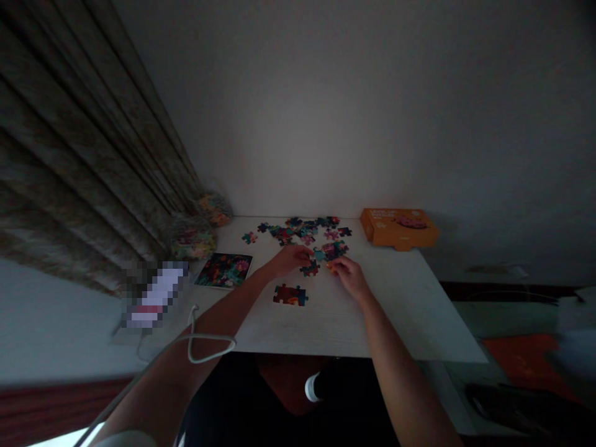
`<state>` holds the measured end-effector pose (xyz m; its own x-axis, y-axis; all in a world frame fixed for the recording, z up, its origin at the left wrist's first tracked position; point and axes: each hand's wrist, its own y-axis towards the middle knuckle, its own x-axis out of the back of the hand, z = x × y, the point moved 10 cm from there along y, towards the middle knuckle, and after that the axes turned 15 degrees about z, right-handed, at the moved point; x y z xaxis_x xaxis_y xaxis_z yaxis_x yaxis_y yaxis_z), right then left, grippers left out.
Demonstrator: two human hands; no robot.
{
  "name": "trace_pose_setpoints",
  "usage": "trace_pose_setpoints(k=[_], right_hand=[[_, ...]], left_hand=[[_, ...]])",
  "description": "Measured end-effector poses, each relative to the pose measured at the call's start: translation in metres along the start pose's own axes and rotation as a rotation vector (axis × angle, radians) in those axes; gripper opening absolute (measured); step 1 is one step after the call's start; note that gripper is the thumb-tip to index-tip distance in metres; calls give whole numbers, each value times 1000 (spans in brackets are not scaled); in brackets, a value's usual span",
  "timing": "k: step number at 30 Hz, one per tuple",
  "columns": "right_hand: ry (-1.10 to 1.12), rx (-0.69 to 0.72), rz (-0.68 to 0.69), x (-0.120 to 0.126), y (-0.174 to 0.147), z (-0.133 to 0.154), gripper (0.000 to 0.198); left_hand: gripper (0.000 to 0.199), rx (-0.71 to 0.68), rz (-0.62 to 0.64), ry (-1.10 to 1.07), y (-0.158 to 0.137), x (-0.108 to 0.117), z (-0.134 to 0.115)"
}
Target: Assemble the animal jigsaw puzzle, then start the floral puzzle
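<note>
My left hand (292, 261) is over the middle of the white table, its fingers bent and drawn together at the edge of the jigsaw pieces. A teal jigsaw piece (319, 254) is by its fingertips, and a dark blue and red jigsaw piece (310, 269) lies just below them. Whether the fingers grip anything is hard to make out. My right hand (350, 274) pinches a small orange jigsaw piece (331, 268) between thumb and fingers. Nearer to me, a joined brown and blue puzzle section (289, 295) lies flat.
Loose jigsaw pieces (298, 230) are heaped toward the wall. A picture card (224, 270) and bags of pieces (192, 239) lie at the left, near the curtain (84, 136). An orange puzzle box (401, 228) stands at the back right. A white cable (212, 338) crosses my left forearm.
</note>
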<state>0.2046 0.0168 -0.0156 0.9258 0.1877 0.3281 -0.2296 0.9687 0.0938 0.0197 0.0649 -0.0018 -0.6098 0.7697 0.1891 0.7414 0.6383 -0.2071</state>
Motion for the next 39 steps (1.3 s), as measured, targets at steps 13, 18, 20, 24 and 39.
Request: trace_pose_setpoints(k=[13, 18, 20, 24, 39], right_hand=[[-525, 52, -152, 1, -5, 18, 28], [-544, 55, -114, -2, -5, 20, 28], [-549, 55, -101, -3, -5, 20, 31], [-541, 41, -103, -2, -5, 17, 35], [-256, 8, -159, 17, -3, -10, 28]], left_hand=[[25, -21, 18, 121, 3, -1, 1], [18, 6, -9, 237, -9, 14, -5], [15, 29, -19, 266, -17, 24, -4], [11, 75, 21, 270, -31, 38, 4], [15, 37, -164, 494, -52, 40, 12]])
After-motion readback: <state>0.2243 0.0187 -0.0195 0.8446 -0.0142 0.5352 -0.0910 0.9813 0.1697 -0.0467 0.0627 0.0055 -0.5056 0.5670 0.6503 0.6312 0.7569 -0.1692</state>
